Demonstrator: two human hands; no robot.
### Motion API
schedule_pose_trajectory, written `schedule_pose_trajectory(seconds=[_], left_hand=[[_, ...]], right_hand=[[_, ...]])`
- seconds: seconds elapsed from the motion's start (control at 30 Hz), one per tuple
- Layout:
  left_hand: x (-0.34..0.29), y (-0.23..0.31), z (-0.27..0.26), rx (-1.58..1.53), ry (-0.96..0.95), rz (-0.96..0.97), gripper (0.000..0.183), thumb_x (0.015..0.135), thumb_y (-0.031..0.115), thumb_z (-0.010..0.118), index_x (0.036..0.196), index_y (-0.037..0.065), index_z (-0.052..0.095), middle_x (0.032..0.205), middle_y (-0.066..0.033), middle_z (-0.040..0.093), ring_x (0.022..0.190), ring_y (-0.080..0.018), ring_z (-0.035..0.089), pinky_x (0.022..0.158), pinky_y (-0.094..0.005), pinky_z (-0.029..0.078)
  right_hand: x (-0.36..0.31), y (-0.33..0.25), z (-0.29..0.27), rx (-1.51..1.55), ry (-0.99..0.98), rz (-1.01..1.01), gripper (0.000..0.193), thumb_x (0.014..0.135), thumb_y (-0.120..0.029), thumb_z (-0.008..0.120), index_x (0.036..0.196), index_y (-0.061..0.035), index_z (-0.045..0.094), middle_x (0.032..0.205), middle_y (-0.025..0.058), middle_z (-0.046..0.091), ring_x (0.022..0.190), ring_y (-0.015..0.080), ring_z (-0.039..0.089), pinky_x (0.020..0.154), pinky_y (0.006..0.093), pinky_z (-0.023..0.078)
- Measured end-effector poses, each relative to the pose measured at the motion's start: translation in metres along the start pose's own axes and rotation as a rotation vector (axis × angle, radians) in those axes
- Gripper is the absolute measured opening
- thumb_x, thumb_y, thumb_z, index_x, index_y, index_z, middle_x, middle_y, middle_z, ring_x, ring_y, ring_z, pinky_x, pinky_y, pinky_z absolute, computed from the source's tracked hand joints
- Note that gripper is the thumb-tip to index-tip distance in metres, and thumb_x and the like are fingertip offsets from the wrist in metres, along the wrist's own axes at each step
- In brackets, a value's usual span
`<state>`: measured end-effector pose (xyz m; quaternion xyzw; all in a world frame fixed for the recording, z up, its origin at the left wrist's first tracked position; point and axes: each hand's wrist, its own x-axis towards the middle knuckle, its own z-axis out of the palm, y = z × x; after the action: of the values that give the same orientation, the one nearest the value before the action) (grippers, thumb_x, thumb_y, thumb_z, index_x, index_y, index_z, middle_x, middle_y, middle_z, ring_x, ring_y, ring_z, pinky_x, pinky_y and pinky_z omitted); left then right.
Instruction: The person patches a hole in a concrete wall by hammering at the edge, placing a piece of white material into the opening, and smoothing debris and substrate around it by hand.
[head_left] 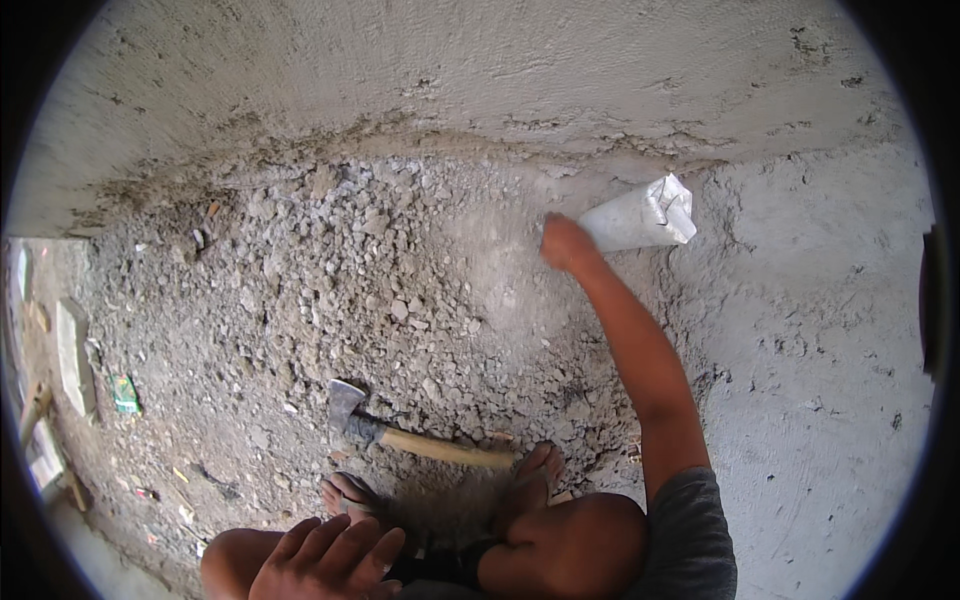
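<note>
My right hand point(568, 242) reaches far forward, closed in a fist at the narrow end of a whitish, cone-like piece point(630, 220). The piece lies close to the wall's foot, its wide, ragged and crumpled end pointing right. What it is made of I cannot tell for sure. Fingers stretched and slightly apart, my left hand point(325, 560) is over my left knee and holds nothing. A hatchet point(440, 447) with a pale wooden handle lies on the rubble before my feet, its dark metal head to the left.
Loose grey rubble point(330, 270) spreads from the wall point(500, 70) to my feet, with pale, powdery ground beside my right hand. Smooth grey concrete point(820, 400) lies at right. Toward the left are a long whitish block point(74, 357) and a small green packet point(125, 394).
</note>
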<state>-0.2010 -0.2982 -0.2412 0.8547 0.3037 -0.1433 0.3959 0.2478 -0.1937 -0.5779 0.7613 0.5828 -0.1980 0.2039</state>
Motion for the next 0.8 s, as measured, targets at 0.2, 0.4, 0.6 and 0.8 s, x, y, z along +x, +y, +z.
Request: schedule_pose_trajectory(seconds=[0.2,0.4,0.6,0.8], left_hand=[[-0.001,0.01,0.002,-0.017,0.002,-0.039,0.049,0.089,0.021,0.068,0.134,0.005,0.056,0.129,-0.018,0.061,0.117,-0.0383,0.058,0.102,-0.0476,0.047],[0.004,0.022,0.001,0.027,0.008,-0.019,0.05,0.088,0.021,0.068,0.134,0.005,0.056,0.127,-0.0178,0.062,0.117,-0.0378,0.058,0.101,-0.0471,0.047],[0.006,0.039,0.012,0.031,0.015,0.012,0.05,0.086,0.019,0.07,0.133,0.005,0.056,0.124,-0.0171,0.063,0.116,-0.037,0.059,0.1,-0.046,0.048],[-0.007,0.046,0.015,0.028,0.066,0.018,0.051,0.085,0.019,0.071,0.133,0.006,0.056,0.125,-0.0173,0.062,0.115,-0.0374,0.06,0.1,-0.0457,0.048]], right_hand=[[-0.114,-0.06,0.069,0.603,0.449,0.008,0.041,0.094,-0.011,0.055,0.131,0.0036,0.052,0.129,0.0277,0.057,0.118,0.0424,0.058,0.095,0.0504,0.052],[-0.249,-0.135,0.065,0.655,0.367,-0.834,0.035,0.094,-0.022,0.063,0.126,-0.009,0.06,0.123,0.0135,0.06,0.115,0.0296,0.06,0.093,0.048,0.051],[-0.298,-0.136,0.114,0.096,0.182,-0.771,0.049,0.087,-0.031,0.068,0.127,-0.006,0.056,0.097,0.0079,0.061,0.101,0.027,0.065,0.083,0.0505,0.053],[-0.295,-0.097,0.042,0.534,-0.05,-0.756,0.047,0.088,-0.016,0.065,0.131,-0.0014,0.05,0.102,0.0164,0.069,0.068,0.0291,0.071,0.06,0.0475,0.057]])
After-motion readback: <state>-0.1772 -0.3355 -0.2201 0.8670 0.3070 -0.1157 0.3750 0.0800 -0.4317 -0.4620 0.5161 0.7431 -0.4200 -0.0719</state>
